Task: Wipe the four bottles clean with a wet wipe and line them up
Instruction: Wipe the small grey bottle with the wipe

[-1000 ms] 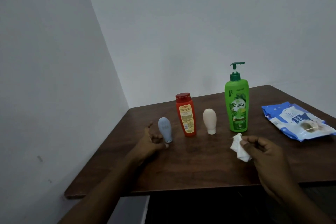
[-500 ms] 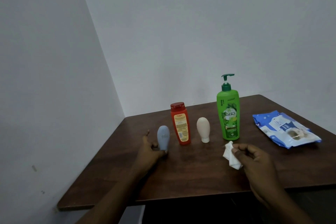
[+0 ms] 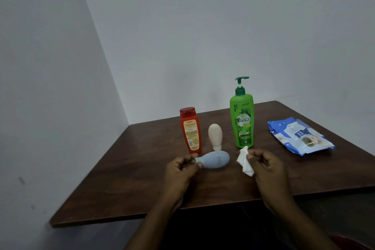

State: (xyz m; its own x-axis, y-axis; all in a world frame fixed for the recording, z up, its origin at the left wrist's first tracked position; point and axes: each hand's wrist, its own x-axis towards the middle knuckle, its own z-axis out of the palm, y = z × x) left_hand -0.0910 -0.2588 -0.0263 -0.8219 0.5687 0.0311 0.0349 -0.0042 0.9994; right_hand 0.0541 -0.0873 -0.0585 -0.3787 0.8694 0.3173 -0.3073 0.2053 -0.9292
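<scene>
Red bottle [image 3: 190, 131], cream bottle [image 3: 215, 136] and green pump bottle [image 3: 241, 122] stand upright; your left hand [image 3: 179, 170] grips the fourth, the blue bottle [image 3: 216, 160], sideways, nearer. Your right hand [image 3: 267, 166] pinches one wet wipe [image 3: 244, 161]; one wipes pack [image 3: 298, 136] lies right.

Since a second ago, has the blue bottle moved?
Yes, rightward. The blue bottle stood left of the red bottle; the left hand holds it sideways before the cream bottle.
</scene>
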